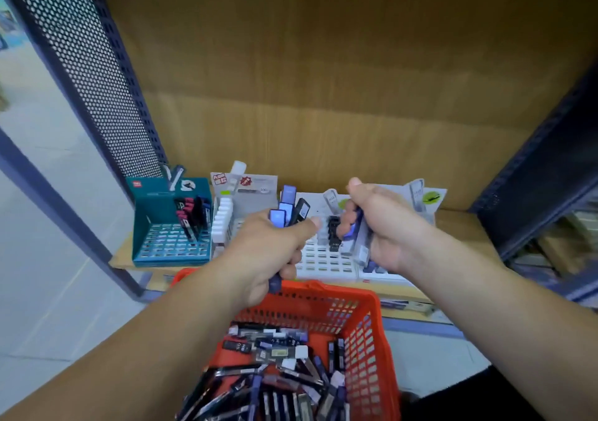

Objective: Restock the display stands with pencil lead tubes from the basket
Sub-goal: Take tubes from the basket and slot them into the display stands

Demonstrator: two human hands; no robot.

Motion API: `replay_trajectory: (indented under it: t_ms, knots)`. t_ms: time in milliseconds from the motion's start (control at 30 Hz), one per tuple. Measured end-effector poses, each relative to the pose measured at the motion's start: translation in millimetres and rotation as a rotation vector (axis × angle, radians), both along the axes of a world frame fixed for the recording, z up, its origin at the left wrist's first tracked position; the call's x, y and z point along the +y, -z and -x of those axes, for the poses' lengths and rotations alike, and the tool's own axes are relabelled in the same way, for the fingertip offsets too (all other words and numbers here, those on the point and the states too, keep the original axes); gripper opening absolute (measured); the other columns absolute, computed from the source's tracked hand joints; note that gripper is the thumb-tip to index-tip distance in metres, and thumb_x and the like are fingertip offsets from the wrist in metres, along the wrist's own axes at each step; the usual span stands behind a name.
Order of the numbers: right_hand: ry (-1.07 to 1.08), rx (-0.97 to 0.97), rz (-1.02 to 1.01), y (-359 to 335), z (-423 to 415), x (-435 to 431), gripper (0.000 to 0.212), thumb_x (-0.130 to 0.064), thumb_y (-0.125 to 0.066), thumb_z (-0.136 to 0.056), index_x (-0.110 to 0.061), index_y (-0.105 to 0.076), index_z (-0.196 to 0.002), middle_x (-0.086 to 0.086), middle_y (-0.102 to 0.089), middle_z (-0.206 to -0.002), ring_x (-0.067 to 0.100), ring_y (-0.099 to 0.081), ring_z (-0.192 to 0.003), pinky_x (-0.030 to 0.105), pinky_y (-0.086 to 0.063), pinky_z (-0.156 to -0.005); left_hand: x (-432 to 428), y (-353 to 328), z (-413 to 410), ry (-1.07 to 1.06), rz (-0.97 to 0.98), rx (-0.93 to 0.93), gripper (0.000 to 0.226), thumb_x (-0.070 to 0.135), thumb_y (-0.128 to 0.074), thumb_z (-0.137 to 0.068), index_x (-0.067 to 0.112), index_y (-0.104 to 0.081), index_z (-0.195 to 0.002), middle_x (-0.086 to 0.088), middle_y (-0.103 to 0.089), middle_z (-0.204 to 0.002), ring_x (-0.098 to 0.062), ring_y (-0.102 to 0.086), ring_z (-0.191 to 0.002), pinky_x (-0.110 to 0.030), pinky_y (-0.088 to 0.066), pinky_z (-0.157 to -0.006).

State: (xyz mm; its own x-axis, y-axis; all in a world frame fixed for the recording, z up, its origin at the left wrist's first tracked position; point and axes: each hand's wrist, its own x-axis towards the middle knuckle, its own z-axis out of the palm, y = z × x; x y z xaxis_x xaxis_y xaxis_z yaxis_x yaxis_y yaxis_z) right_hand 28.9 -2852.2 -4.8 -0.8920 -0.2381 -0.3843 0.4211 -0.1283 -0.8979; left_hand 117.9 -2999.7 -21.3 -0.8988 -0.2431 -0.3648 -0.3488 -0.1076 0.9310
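A red plastic basket [365,326] sits in front of me, filled with several dark and purple pencil lead tubes [278,385]. My left hand [271,252] grips a bunch of lead tubes [288,208] with purple and black caps sticking up. My right hand [385,226] holds a few clear and purple tubes [357,236] over the white display stand [326,263], which has a few black tubes [334,233] standing in its grid. A teal display stand [161,242] at the left holds several pink and black tubes [191,216].
A second white stand [226,216] with white-capped items stands between the teal and white ones. All stand on a wooden shelf [459,223] with a wood back panel. A dark perforated metal side panel [87,64] rises at left, a dark upright [534,194] at right.
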Motion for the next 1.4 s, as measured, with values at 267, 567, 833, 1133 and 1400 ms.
replay_trajectory:
  t_ms: [267,567,833,1133,1400]
  knots:
    - [0.034,-0.051,0.167,15,40,23,0.014,-0.027,-0.05,-0.109,-0.014,-0.051,-0.103,0.003,-0.057,-0.068,0.018,-0.067,-0.071,0.043,-0.06,-0.075,58,23,24,-0.028,-0.045,-0.015,0.036,0.044,-0.078,-0.089,0.01,-0.071,-0.096,-0.012,-0.063,-0.071,-0.018,-0.044,-0.049,-0.027,-0.034,-0.045]
    - [-0.051,-0.142,0.201,40,62,24,0.013,-0.031,-0.052,-0.108,-0.018,-0.055,-0.107,0.002,-0.065,-0.081,0.021,-0.072,-0.091,0.042,-0.059,-0.077,74,32,56,-0.119,-0.179,-0.055,0.019,0.027,-0.075,-0.095,0.012,-0.065,-0.087,-0.005,-0.055,-0.064,-0.013,-0.04,-0.044,-0.023,-0.029,-0.04]
    - [-0.187,0.017,-0.006,42,68,37,0.028,-0.031,-0.054,-0.107,-0.006,-0.063,-0.112,0.012,-0.079,-0.098,0.035,-0.073,-0.079,0.047,-0.057,-0.071,64,40,64,-0.174,-0.065,0.004,0.013,0.018,-0.071,-0.098,0.006,-0.075,-0.094,-0.011,-0.073,-0.079,-0.013,-0.053,-0.056,-0.025,-0.037,-0.043]
    - [-0.175,0.012,-0.199,51,72,57,0.026,-0.032,-0.058,-0.105,-0.009,-0.066,-0.116,0.009,-0.07,-0.074,0.023,-0.068,-0.064,0.029,-0.036,-0.047,37,40,63,-0.163,0.031,-0.061,0.015,0.017,-0.07,-0.098,0.001,-0.072,-0.097,-0.003,-0.065,-0.064,-0.011,-0.045,-0.045,-0.023,-0.034,-0.041]
    - [-0.265,0.007,-0.293,54,72,61,0.028,-0.037,-0.057,-0.105,-0.012,-0.07,-0.109,0.002,-0.05,-0.067,0.017,-0.044,-0.05,0.023,-0.032,-0.042,26,31,64,-0.187,0.116,-0.044,0.026,0.026,-0.074,-0.095,0.014,-0.058,-0.079,-0.013,-0.051,-0.065,-0.018,-0.036,-0.044,-0.025,-0.034,-0.04]
